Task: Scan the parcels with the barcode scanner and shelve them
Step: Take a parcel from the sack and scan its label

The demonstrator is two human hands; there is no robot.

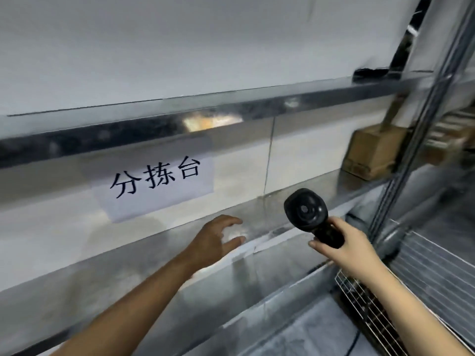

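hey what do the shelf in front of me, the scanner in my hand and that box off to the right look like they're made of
Shelf: looks like metal, probably stainless or galvanized steel; its front edge mirrors blurred light and colour.
Barcode scanner gripped by the right hand: apparently black moulded plastic, with a soft sheen on the rounded head.
Box: looks like brown corrugated cardboard, matte; motion blur leaves that uncertain.

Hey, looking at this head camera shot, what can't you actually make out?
- Head view: the cardboard boxes at right are motion-blurred and partly behind the shelf upright; any labels or barcodes are unreadable.
- The barcode scanner handle is covered by the right hand.
- The dark item on the upper shelf is too small to identify.
- Nothing shows what the left hand reaches toward.
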